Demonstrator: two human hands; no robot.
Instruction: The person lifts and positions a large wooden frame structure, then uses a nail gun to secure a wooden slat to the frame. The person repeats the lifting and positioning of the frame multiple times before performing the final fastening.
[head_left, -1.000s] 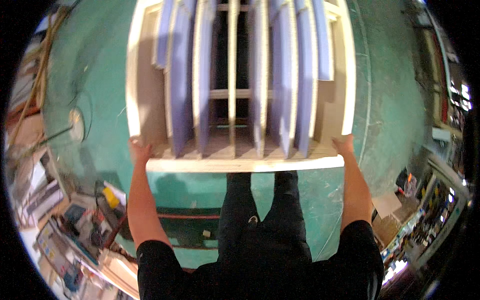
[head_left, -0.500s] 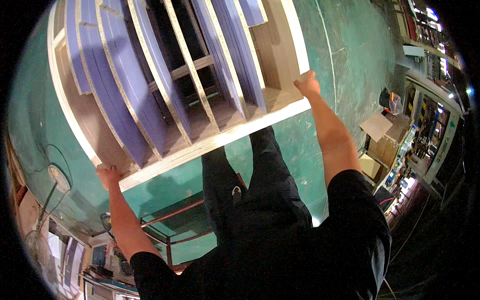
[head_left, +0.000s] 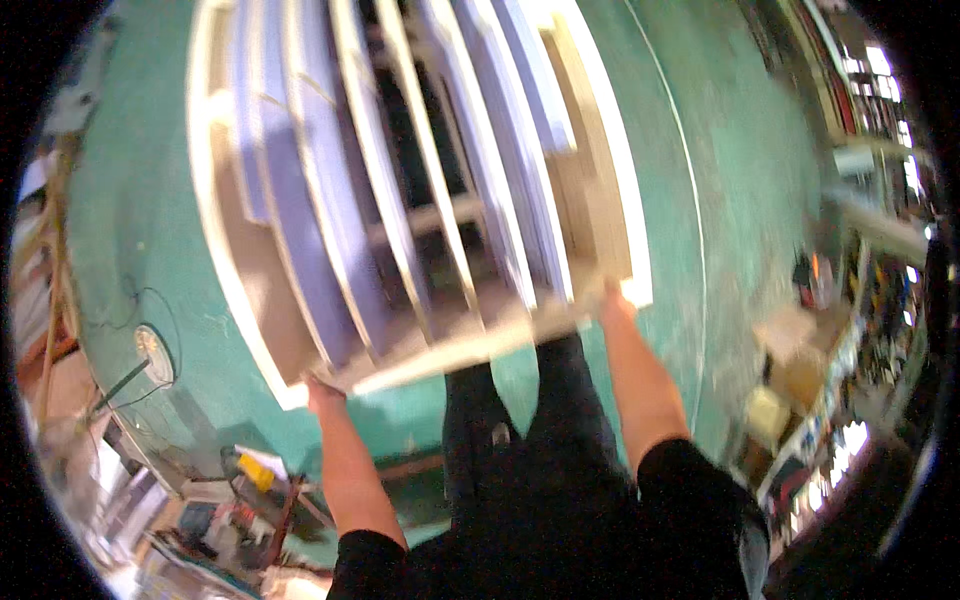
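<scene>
A wide, open wooden frame box (head_left: 450, 358) with pale edges fills the upper middle, in front of my legs. Inside it, several purple-blue boards (head_left: 316, 228) stand on edge, side by side, with thin gaps between them. Through the middle gaps, dark space and a wooden crossbar (head_left: 438, 214) show. At the near left corner my left hand (head_left: 324, 392) is closed round the edge of the box. My right hand (head_left: 618, 300) grips the near right corner. Blur smears the fingers of both hands.
Green floor (head_left: 740, 190) surrounds the box. To the left stands a round pale disc (head_left: 154, 352) on a dark pole, with a cable. A cluttered bench with a yellow item (head_left: 256, 470) is at lower left. Cardboard boxes (head_left: 790, 335) and crowded shelving line the right.
The box has come nearer my body, and both hands have come with it, still on its near corners. My view has shifted, so the floor and surroundings sit further right.
</scene>
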